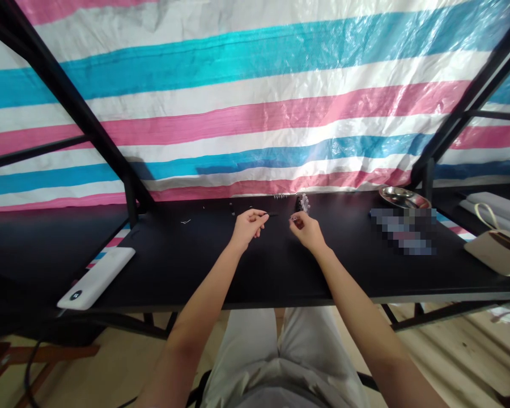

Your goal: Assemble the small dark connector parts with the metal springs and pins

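My left hand (250, 228) is closed in a pinch around a thin dark stick-like piece (272, 214), whose tip points right. Just across from it, my right hand (308, 229) pinches a tiny item (294, 219) too small to name. Both hands hover over the black table (280, 272), with a small gap between them. Right behind my right hand stands a cluster of shiny pale pieces (305, 203). A short row of small silvery bits (280, 196) lies at the table's back edge.
Thin light bits (185, 222) and a small dark piece (232, 208) lie to the left. A white power bank (100, 276) rests at the left edge. Rightward are a metal dish (403, 197), a blurred-out object (403, 231) and a beige pouch (497, 250). Striped sheeting (255, 119) hangs behind.
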`<move>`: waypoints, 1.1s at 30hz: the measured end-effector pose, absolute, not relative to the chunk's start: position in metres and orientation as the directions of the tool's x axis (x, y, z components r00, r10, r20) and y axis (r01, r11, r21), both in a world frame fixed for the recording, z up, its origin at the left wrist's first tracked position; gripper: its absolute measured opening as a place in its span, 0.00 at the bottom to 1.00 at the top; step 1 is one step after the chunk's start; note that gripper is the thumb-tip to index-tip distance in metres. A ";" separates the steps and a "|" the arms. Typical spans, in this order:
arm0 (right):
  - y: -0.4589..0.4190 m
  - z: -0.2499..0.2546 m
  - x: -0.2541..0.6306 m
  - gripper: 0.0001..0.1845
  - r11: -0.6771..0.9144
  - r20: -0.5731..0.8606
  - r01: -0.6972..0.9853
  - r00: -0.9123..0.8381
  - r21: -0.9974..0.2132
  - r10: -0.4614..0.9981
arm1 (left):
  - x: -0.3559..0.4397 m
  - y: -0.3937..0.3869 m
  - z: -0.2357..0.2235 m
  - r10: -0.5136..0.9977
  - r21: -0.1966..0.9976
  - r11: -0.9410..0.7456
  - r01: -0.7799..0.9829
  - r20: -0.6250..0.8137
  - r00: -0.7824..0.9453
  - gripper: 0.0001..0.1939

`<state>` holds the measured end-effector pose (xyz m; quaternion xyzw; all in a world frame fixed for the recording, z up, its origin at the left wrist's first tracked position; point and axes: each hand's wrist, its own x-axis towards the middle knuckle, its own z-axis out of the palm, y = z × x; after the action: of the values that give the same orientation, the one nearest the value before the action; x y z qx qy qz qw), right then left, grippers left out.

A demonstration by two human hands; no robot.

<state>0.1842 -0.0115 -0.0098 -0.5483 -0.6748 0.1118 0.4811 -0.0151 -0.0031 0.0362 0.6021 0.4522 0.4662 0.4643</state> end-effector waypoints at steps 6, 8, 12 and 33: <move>-0.009 -0.015 0.182 0.11 0.428 0.524 0.618 -0.030 -0.659 0.851 | -0.011 -0.008 0.041 0.967 0.981 -0.153 0.119 0.124 0.223 0.19; -0.009 -0.015 0.182 0.11 0.442 0.529 0.610 -0.044 -0.658 0.847 | -0.010 -0.009 0.044 0.957 0.977 -0.174 0.122 0.139 0.253 0.18; -0.010 -0.014 0.182 0.11 0.454 0.534 0.601 -0.054 -0.657 0.844 | -0.009 -0.009 0.048 0.936 0.963 -0.223 0.151 0.168 0.310 0.17; -0.009 -0.017 0.184 0.08 0.460 0.525 0.602 -0.079 -0.652 0.847 | -0.005 -0.029 0.063 0.858 0.733 -0.486 0.476 0.295 0.421 0.10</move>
<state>0.1838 -0.0094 -0.0170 -0.5018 -0.7222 0.1343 0.4567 -0.0051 -0.0287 0.0629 0.7936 0.4201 0.3364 0.2838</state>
